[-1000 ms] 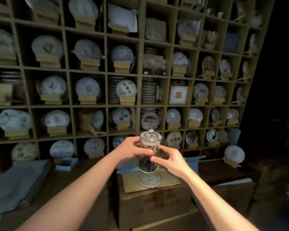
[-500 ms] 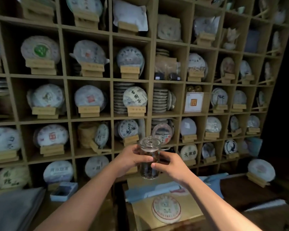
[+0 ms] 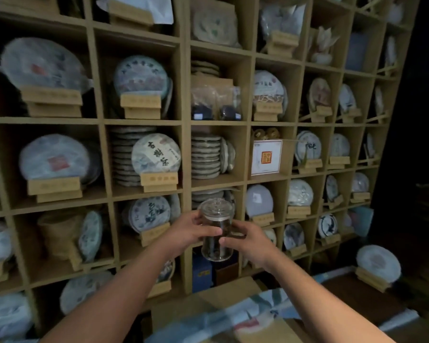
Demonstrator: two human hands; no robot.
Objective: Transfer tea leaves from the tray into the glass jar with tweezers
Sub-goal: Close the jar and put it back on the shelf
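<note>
Both of our hands are up in front of the shelves, closed around the jar (image 3: 216, 230) from either side. Our left hand (image 3: 188, 232) wraps the glass from the left, its thumb lying across the front of the wall; our right hand (image 3: 249, 240) grips from the right, thumb pointing in toward the left thumb so the two tips nearly meet on the glass. The jar stands upright in the air between our palms, well above the boxes (image 3: 223, 293) below — nothing supports it but our fingers. Its glass lid (image 3: 216, 206) with a small knob sits on top, closed. Through the clear wall we see dark tea leaves (image 3: 214, 243) filling the lower and middle part, with the top part under the lid clear. Behind the jar rises a wooden shelf (image 3: 186, 120) of square compartments, most holding round paper-wrapped tea cakes (image 3: 156, 154) propped on small wooden stands (image 3: 159, 181); some compartments hold flat stacks of cakes, and one holds a white box with a red seal (image 3: 266, 157). The jar lines up with the compartment just right of the shelf's thick central upright. Below our forearms lies blue and white paper (image 3: 245, 315), blurred, over the cardboard. One more cake on a stand (image 3: 378, 266) sits on the dark surface at the lower right, well apart from our hands.
</note>
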